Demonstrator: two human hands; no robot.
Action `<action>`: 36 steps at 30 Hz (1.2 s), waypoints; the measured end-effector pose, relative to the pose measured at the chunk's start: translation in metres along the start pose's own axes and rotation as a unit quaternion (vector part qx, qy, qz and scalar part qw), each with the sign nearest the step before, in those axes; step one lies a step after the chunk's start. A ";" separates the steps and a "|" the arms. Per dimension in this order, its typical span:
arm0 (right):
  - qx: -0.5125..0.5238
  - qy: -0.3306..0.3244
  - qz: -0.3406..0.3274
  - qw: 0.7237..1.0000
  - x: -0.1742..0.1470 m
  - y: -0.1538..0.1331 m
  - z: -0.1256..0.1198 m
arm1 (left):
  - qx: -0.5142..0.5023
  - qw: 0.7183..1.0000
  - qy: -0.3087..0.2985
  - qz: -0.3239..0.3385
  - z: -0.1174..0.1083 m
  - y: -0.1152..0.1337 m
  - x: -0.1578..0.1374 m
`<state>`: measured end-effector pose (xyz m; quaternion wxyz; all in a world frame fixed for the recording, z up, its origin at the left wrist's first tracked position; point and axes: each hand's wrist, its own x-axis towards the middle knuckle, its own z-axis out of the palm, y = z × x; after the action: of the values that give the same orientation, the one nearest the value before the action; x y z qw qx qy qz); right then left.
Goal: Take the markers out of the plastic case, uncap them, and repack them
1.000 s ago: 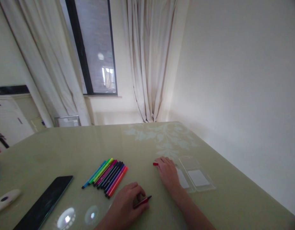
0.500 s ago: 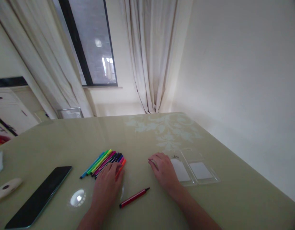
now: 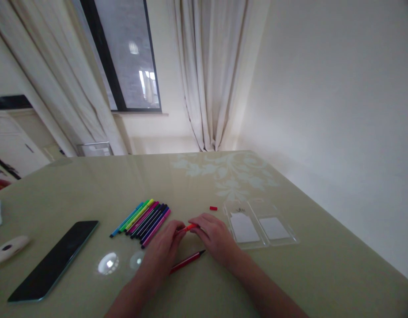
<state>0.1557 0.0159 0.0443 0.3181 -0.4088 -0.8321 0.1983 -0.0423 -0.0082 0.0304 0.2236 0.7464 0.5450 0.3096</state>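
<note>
An orange marker (image 3: 190,227) is held between both hands over the middle of the table. My left hand (image 3: 164,247) is closed around its near end. My right hand (image 3: 214,235) pinches the other end with thumb and fingers. Just below them lies an uncapped dark red marker (image 3: 187,262), its black tip pointing right and its lower end hidden by my left hand. Beyond my right hand rests a small red cap (image 3: 213,208). Several coloured markers (image 3: 142,221) lie side by side to the left of my hands.
To the right lies an open clear plastic case (image 3: 265,240) with white paper in both halves. A dark tablet or phone (image 3: 54,260) and a white oval device (image 3: 10,250) lie on the left. A wall (image 3: 349,132) borders the table's right edge.
My left hand has taken the orange marker from the row's right end and moved it right. My right hand has let go of the red cap and now grips the marker's other end.
</note>
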 end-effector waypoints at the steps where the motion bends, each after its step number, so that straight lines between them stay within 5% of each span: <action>1: 0.015 -0.005 -0.010 1.000 0.000 0.000 -0.001 | -0.026 1.000 -0.016 -0.003 0.001 0.002 -0.001; 5: 0.053 0.000 -0.025 0.998 0.003 0.014 -0.017 | -0.033 0.998 -0.047 -0.019 -0.002 0.001 -0.003; 11: 0.035 0.213 0.097 0.972 0.001 0.058 -0.060 | -0.018 0.998 0.026 -0.062 -0.020 -0.013 0.004; 18: -0.134 0.050 0.139 0.980 0.001 0.046 -0.037 | 0.022 0.997 -0.066 -0.023 -0.004 -0.002 0.000; 23: -0.190 0.014 0.157 0.969 0.003 0.043 -0.030 | 0.015 0.994 -0.102 -0.025 -0.006 0.000 0.000; 25: -0.209 0.009 0.164 0.964 0.003 0.044 -0.030 | 0.027 0.995 -0.081 -0.042 -0.012 -0.002 0.002; 30: -0.253 0.025 0.154 0.955 0.002 0.046 -0.029 | 0.183 0.975 0.084 -0.092 -0.024 -0.023 0.002; 36: -0.133 0.044 0.113 0.984 0.001 0.032 -0.020 | 0.242 0.965 0.065 -0.074 -0.020 -0.031 0.002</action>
<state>0.1862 0.0368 0.0401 0.2731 -0.5469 -0.7848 0.1024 -0.0769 0.0031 0.0240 0.0225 0.7141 0.6709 0.1988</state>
